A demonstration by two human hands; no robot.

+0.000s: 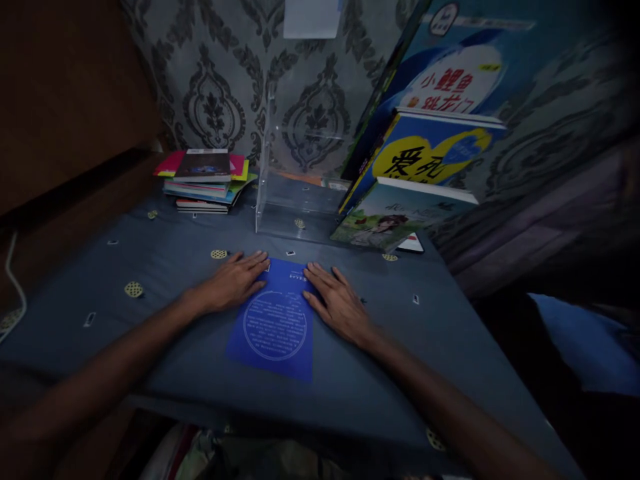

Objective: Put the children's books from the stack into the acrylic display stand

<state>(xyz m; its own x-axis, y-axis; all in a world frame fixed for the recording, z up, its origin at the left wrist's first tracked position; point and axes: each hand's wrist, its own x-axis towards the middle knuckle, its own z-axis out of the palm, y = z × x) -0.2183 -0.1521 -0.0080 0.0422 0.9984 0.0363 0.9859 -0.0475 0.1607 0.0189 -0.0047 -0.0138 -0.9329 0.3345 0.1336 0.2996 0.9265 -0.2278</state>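
A thin blue book [274, 330] with a white circle of print lies flat on the blue-grey cloth-covered table [175, 333] in front of me. My left hand [234, 280] lies palm down with its fingertips on the book's upper left corner. Flat on the upper right edge of the same book is my right hand [336, 300], fingers spread. Neither hand grips anything.
A stack of several colourful books [205, 180] sits at the back left. A clear acrylic stand [290, 200] is at the back centre. Three picture books [415, 180] lean tilted against it on the right. Patterned wallpaper is behind; a white cable [13, 280] hangs left.
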